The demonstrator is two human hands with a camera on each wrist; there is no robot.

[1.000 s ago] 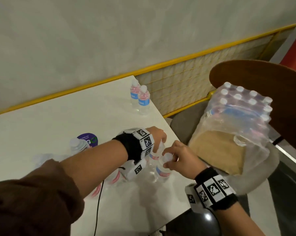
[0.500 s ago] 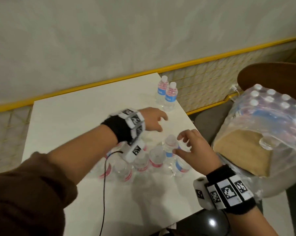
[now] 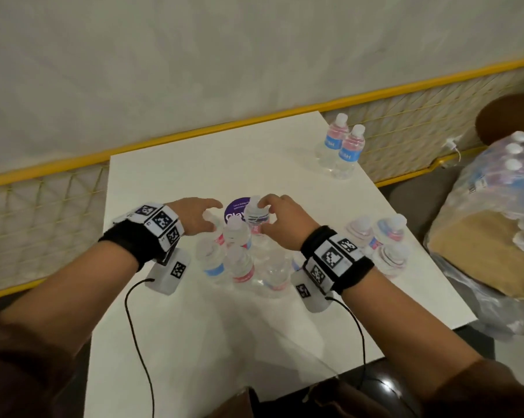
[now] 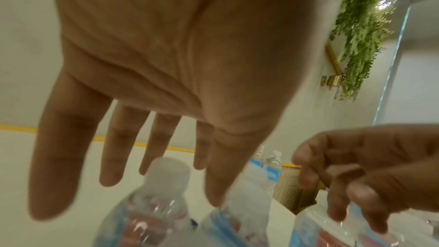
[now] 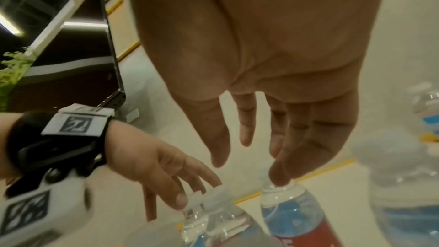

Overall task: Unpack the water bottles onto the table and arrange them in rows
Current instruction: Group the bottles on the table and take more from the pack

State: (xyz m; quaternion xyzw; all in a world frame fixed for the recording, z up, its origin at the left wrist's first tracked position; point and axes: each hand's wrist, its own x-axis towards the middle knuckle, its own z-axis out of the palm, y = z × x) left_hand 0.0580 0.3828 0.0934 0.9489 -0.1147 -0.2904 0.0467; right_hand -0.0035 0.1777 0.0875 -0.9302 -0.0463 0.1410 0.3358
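Several small clear water bottles (image 3: 239, 236) stand bunched in the middle of the white table (image 3: 194, 342). My left hand (image 3: 206, 217) hovers over the bunch's far left with fingers (image 4: 114, 157) straight and spread, the thumb tip on a cap (image 4: 237, 204). My right hand (image 3: 269, 215) is at the far bottle (image 3: 256, 217); one relaxed fingertip (image 5: 280, 177) rests on its top (image 5: 282, 189), the thumb apart from it. Neither hand grips anything. A shrink-wrapped pack of bottles (image 3: 496, 206) sits off the table's right edge.
Two bottles (image 3: 342, 146) stand at the far right corner, and three more (image 3: 384, 239) near the right edge. A round purple sticker (image 3: 235, 211) lies behind the bunch. Black cables (image 3: 140, 342) hang from both wrist units. A yellow-railed mesh fence (image 3: 43, 206) borders the table.
Both hands have let go of the bottle tops they held a second ago. They moved left to the far side of the bunch, and the right fingertip now rests on the far bottle.
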